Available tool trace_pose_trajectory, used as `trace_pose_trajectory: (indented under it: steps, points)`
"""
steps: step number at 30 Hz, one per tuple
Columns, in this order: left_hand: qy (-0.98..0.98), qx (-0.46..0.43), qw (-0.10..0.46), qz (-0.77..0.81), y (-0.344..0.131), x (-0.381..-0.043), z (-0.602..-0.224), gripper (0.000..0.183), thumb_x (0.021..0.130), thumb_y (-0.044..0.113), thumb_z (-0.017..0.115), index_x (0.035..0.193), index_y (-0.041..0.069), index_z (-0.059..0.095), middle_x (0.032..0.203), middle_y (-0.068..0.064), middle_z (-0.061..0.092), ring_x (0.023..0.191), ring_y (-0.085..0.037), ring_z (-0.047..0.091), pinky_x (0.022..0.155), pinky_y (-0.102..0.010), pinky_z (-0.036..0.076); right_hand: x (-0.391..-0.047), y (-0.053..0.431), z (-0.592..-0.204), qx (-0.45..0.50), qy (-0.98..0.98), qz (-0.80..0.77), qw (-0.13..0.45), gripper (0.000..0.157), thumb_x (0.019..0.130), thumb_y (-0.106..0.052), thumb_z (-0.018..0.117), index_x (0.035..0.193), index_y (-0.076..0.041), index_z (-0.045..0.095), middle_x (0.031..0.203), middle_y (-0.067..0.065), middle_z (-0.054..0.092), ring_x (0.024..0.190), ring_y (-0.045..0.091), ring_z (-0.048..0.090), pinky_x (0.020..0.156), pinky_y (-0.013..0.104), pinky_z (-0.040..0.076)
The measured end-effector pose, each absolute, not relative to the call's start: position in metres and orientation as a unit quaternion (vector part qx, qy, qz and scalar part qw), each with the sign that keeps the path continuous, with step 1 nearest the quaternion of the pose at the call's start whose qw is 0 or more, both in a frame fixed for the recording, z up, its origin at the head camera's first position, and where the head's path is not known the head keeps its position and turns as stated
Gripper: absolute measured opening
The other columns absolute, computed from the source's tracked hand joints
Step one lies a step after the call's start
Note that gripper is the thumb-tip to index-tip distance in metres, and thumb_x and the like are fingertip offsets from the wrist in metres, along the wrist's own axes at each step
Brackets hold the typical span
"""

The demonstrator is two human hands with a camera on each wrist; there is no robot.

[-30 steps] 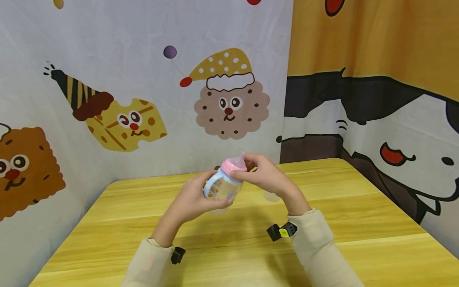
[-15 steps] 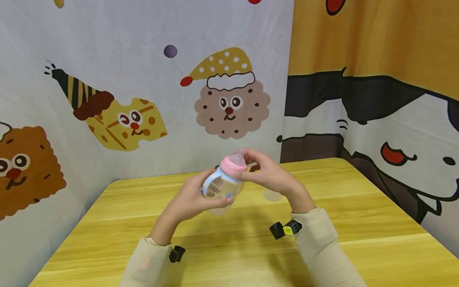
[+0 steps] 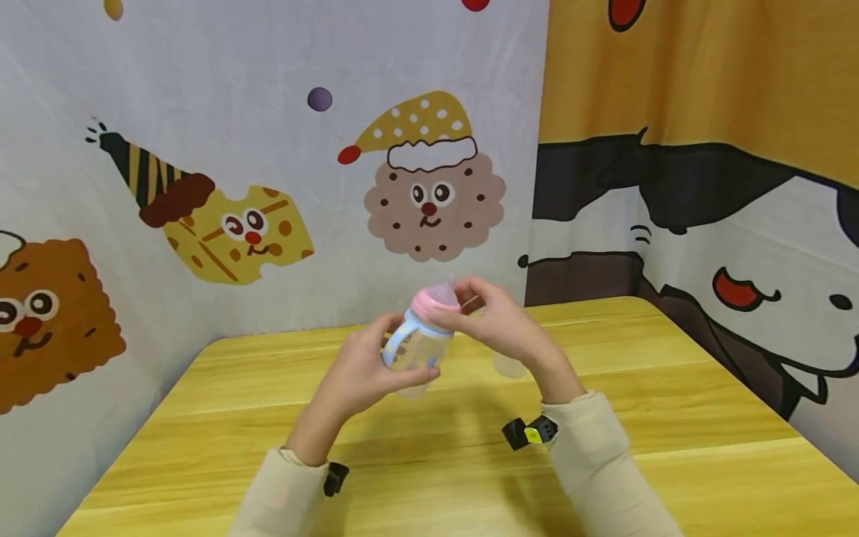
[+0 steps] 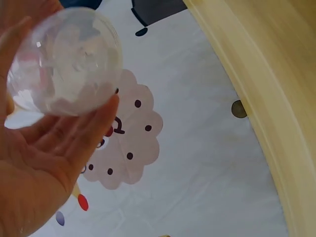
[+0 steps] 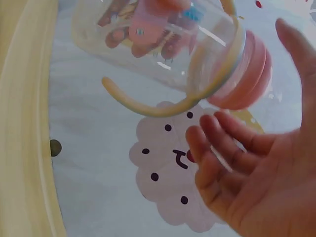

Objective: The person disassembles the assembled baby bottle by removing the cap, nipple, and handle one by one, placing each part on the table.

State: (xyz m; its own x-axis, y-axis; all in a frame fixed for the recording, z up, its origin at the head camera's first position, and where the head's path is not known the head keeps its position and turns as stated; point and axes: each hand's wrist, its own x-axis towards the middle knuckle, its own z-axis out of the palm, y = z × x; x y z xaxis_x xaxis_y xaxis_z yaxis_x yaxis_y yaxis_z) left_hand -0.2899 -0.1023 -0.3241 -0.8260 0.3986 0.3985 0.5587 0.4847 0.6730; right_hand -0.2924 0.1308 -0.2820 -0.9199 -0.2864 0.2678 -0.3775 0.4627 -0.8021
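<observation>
The left hand (image 3: 362,369) grips one bottle (image 3: 429,344), tilted above the table (image 3: 429,455), mid-frame; the right hand (image 3: 506,324), loose and released, hovers at its single pink collar (image 3: 424,303). Beyond, right of centre, one clear object (image 3: 508,365)!

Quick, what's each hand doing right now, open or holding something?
Left hand: holding the clear baby bottle.
Right hand: open, beside the pink collar; whether it touches can't be told.
</observation>
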Motion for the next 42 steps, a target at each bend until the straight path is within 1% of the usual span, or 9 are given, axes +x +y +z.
trace_pose_trajectory:
  steps: [5,11,18,24,27,29,33,36,42]
  points:
    - [-0.876,-0.254,0.145,-0.382,-0.098,-0.288,-0.325,0.073,0.067,0.054,0.085,0.123,0.018,0.054,0.1,0.005,0.064,0.078,-0.015,0.064,0.062,-0.028,0.053,-0.292,0.121,-0.284,0.143,-0.876,0.455,0.071,0.057,0.076,-0.069,0.069,0.102,-0.019,0.06,0.092,0.003,0.064,0.083,0.022,0.06,0.068,0.036,0.051]
    - [-0.883,-0.241,0.179,-0.361,-0.096,-0.287,-0.325,0.074,0.066,0.054,0.086,0.121,0.017,0.054,0.102,0.007,0.062,0.078,-0.009,0.062,0.064,-0.027,0.052,-0.29,0.115,-0.286,0.099,-0.883,0.452,0.078,0.068,0.07,-0.076,0.067,0.097,-0.015,0.057,0.09,0.004,0.063,0.079,0.021,0.058,0.064,0.034,0.049]
    - [-0.884,-0.245,0.188,-0.352,-0.093,-0.287,-0.327,0.075,0.065,0.055,0.085,0.121,0.017,0.053,0.102,0.006,0.062,0.078,-0.009,0.06,0.064,-0.026,0.051,-0.289,0.111,-0.287,0.078,-0.882,0.456,0.089,0.073,0.067,-0.08,0.066,0.091,-0.012,0.057,0.084,0.005,0.059,0.072,0.02,0.053,0.057,0.031,0.042]
    - [-0.88,-0.247,0.169,-0.368,-0.093,-0.286,-0.326,0.072,0.066,0.054,0.085,0.121,0.02,0.054,0.103,0.008,0.062,0.077,-0.011,0.061,0.063,-0.027,0.051,-0.288,0.114,-0.286,0.102,-0.874,0.467,0.091,0.064,0.07,-0.073,0.07,0.088,-0.012,0.059,0.08,0.005,0.059,0.068,0.02,0.051,0.055,0.031,0.041]
    - [-0.875,-0.248,0.142,-0.391,-0.094,-0.286,-0.326,0.07,0.067,0.053,0.085,0.121,0.022,0.053,0.103,0.008,0.063,0.08,-0.014,0.063,0.064,-0.029,0.052,-0.288,0.117,-0.285,0.133,-0.865,0.477,0.085,0.053,0.075,-0.063,0.074,0.091,-0.014,0.063,0.082,0.004,0.062,0.071,0.02,0.054,0.06,0.032,0.045]
    - [-0.871,-0.247,0.123,-0.406,-0.095,-0.287,-0.326,0.069,0.067,0.054,0.085,0.121,0.024,0.053,0.103,0.006,0.064,0.081,-0.016,0.064,0.064,-0.031,0.052,-0.289,0.119,-0.284,0.153,-0.859,0.482,0.079,0.048,0.078,-0.056,0.075,0.099,-0.014,0.064,0.087,0.004,0.064,0.077,0.02,0.057,0.065,0.033,0.049]
    - [-0.862,-0.246,0.086,-0.436,-0.097,-0.288,-0.326,0.07,0.067,0.055,0.084,0.123,0.026,0.052,0.102,0.003,0.066,0.083,-0.019,0.065,0.065,-0.034,0.053,-0.289,0.121,-0.281,0.171,-0.849,0.495,0.074,0.053,0.079,-0.047,0.078,0.116,-0.013,0.06,0.1,0.005,0.062,0.091,0.023,0.057,0.073,0.035,0.051]
    - [-0.853,-0.248,0.066,-0.455,-0.099,-0.289,-0.327,0.069,0.068,0.055,0.084,0.124,0.028,0.052,0.103,0.003,0.066,0.085,-0.02,0.065,0.067,-0.035,0.053,-0.289,0.122,-0.28,0.178,-0.844,0.5,0.074,0.055,0.079,-0.045,0.079,0.119,-0.013,0.058,0.105,0.005,0.061,0.096,0.023,0.056,0.076,0.036,0.051]
    - [-0.845,-0.256,0.057,-0.466,-0.099,-0.29,-0.327,0.064,0.07,0.052,0.084,0.122,0.03,0.053,0.103,0.001,0.068,0.087,-0.021,0.066,0.069,-0.037,0.053,-0.289,0.124,-0.279,0.203,-0.834,0.507,0.075,0.044,0.084,-0.037,0.075,0.12,-0.016,0.062,0.109,0.002,0.063,0.099,0.023,0.057,0.079,0.038,0.05]
